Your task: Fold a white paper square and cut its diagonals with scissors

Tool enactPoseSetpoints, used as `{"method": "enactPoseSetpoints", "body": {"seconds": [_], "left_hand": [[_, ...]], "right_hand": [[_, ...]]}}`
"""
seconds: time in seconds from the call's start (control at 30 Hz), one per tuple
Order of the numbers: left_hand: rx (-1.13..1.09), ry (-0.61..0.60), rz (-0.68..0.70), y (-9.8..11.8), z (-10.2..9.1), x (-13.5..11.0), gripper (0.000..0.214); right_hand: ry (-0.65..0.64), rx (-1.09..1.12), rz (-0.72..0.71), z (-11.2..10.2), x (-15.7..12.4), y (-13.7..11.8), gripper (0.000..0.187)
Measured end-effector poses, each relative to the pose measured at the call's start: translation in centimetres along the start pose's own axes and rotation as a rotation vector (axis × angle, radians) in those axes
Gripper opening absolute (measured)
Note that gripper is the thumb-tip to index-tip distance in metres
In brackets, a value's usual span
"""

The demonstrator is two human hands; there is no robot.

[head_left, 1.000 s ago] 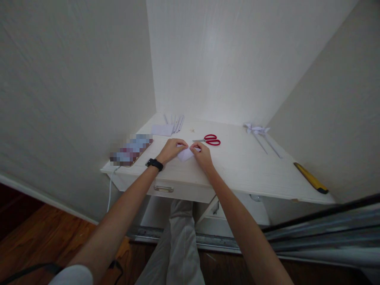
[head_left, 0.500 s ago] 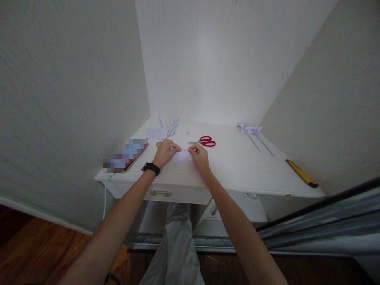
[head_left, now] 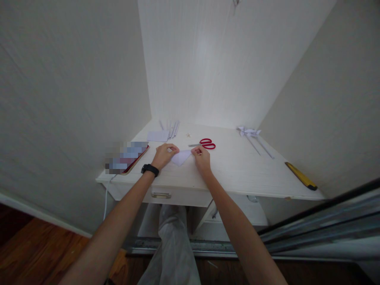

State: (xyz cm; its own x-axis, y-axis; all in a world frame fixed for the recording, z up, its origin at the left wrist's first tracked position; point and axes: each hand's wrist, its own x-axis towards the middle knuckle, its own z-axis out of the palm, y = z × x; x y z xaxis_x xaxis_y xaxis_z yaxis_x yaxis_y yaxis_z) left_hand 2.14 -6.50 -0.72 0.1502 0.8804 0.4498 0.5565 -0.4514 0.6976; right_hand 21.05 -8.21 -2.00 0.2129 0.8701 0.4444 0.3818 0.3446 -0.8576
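A small piece of white paper [head_left: 181, 157], folded into a triangle with its tip toward me, is stretched between my hands just over the desk. My left hand [head_left: 164, 154] pinches its left corner between thumb and fingers. At the opposite corner my right hand [head_left: 202, 156] pinches the paper too. Just beyond the right hand lie scissors with red handles [head_left: 207, 143], their blades pointing left. Farther back sit a few tiny pale bits [head_left: 188, 135], too small to make out.
At the back left of the white desk [head_left: 231, 170] are a stack of paper [head_left: 158, 136] and several rolled paper sticks [head_left: 174, 130]. Paper pinwheels [head_left: 249, 132] on sticks lie back right. A yellow utility knife [head_left: 300, 176] rests at the right edge; a blurred-out device [head_left: 130, 156] with a cable stands left.
My hands have moved slightly apart along the paper's upper edge, and more of the triangle shows between them. The view has shifted a little; the desk objects have stayed put.
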Motion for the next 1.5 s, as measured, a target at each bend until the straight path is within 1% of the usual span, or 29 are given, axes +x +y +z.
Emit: {"method": "enactPoseSetpoints", "body": {"seconds": [0.23,0.37,0.43,0.5,0.63,0.7,0.8,0.9,1.07,1.13,1.3,1.5], "left_hand": [[-0.023,0.005,0.021,0.0,-0.1,0.0,0.015],[-0.074,-0.029,0.054,0.2,-0.2,-0.1,0.017],[-0.099,-0.038,0.060,0.2,-0.1,-0.1,0.017],[-0.125,-0.038,0.042,0.1,0.0,-0.1,0.017],[-0.175,-0.001,-0.019,-0.5,0.2,0.2,0.015],[-0.206,0.020,-0.020,-0.6,0.2,0.3,0.014],[-0.257,0.036,-0.018,-0.6,0.0,0.4,0.013],[-0.310,0.055,-0.056,-0.4,-0.2,0.4,0.012],[-0.362,0.074,-0.096,-0.6,0.0,0.5,0.016],[-0.387,0.082,-0.104,-0.8,0.1,0.5,0.018],[-0.399,0.140,-0.137,-1.1,0.1,0.5,0.018],[-0.441,0.138,-0.145,-1.5,0.2,0.7,0.016]], "right_hand": [[-0.014,0.045,-0.086,-0.1,-0.1,-0.4,0.010],[-0.090,0.082,-0.064,0.2,-0.1,-0.4,0.007],[-0.106,0.077,-0.050,0.3,-0.1,-0.4,0.006],[-0.086,0.069,-0.038,0.3,0.0,-0.3,0.008],[-0.004,0.068,-0.032,0.0,0.2,-0.2,0.012],[0.014,0.081,-0.035,-0.1,0.3,-0.2,0.013],[0.002,0.119,-0.031,-0.1,0.3,0.0,0.015],[-0.023,0.158,-0.030,0.1,0.3,0.2,0.016],[-0.077,0.129,-0.038,0.2,0.3,0.5,0.019],[-0.074,0.124,-0.021,0.2,0.4,0.7,0.020],[-0.002,0.184,0.047,0.0,0.7,1.2,0.021],[-0.041,0.203,0.050,0.3,0.8,1.4,0.019]]}}
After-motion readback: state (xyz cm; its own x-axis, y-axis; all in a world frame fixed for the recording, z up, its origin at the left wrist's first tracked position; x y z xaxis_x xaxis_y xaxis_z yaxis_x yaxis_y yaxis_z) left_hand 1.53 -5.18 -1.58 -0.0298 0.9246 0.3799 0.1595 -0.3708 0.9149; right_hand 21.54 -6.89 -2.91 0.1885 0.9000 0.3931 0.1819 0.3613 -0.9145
